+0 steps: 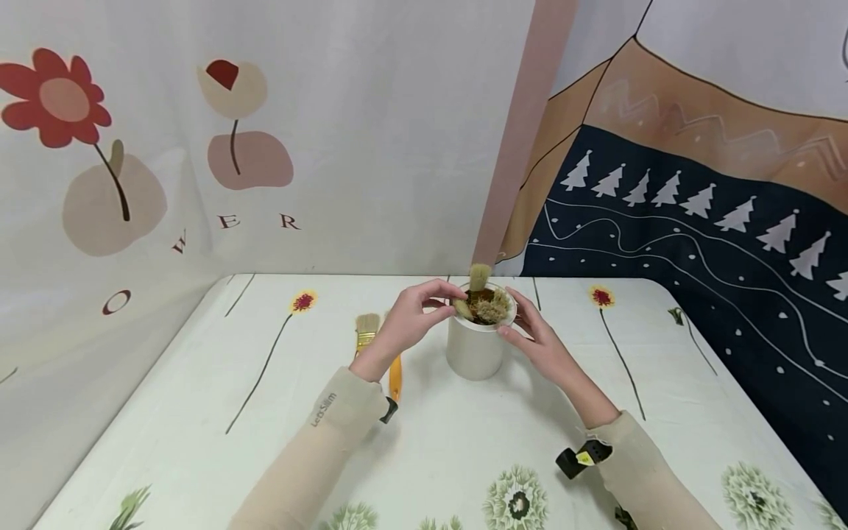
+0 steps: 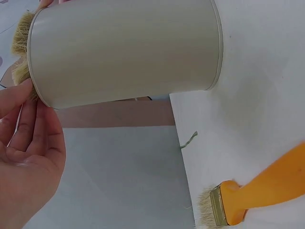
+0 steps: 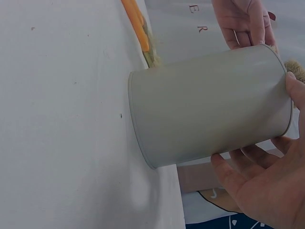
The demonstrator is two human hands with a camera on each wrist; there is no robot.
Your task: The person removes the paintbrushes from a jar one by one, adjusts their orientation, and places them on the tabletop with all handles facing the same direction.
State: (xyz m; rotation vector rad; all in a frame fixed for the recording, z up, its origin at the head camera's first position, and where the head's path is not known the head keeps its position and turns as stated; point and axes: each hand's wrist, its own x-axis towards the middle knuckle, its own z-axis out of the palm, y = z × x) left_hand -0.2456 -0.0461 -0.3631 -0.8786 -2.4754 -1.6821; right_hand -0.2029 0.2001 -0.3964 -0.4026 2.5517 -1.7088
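A pale grey-white cylindrical canister (image 1: 474, 353) stands upright on the table with several brushes in it, their bristles (image 1: 490, 305) showing at the mouth. At its left rim my left hand (image 1: 412, 316) pinches the bristle end of one paintbrush (image 1: 462, 308) between thumb and fingers; that brush's handle is hidden inside. My right hand (image 1: 539, 342) holds the canister from the right, thumb near the rim and fingers round the side, as the right wrist view shows too. One bristle head (image 1: 480, 277) sticks up higher than the others at the back.
Left of the canister, partly behind my left forearm, lie paintbrushes with orange handles (image 1: 395, 379) and pale bristles (image 1: 366, 324). A flower-printed white cloth (image 1: 437, 449) covers the table. Printed curtains (image 1: 371, 147) hang close behind the far edge and along the sides.
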